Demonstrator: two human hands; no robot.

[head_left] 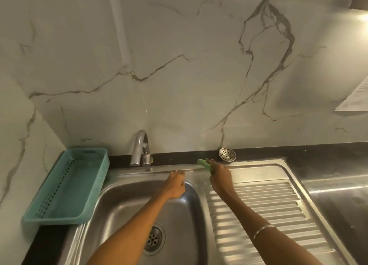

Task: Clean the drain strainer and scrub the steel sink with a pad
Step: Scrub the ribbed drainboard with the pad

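Marble-backed steel sink: right hand grips green pad at back rim, left hand flat, open, empty; strainer on ledge beside pad, a wide stroke likely knocks it off.

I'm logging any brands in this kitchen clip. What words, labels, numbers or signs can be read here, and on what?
No text can be read in this view.
Sheet of paper on the wall at the right edge: faint printed lines, too blurred to read.
Tap, steel sink, drain strainer, teal basket, green pad: no visible marking.
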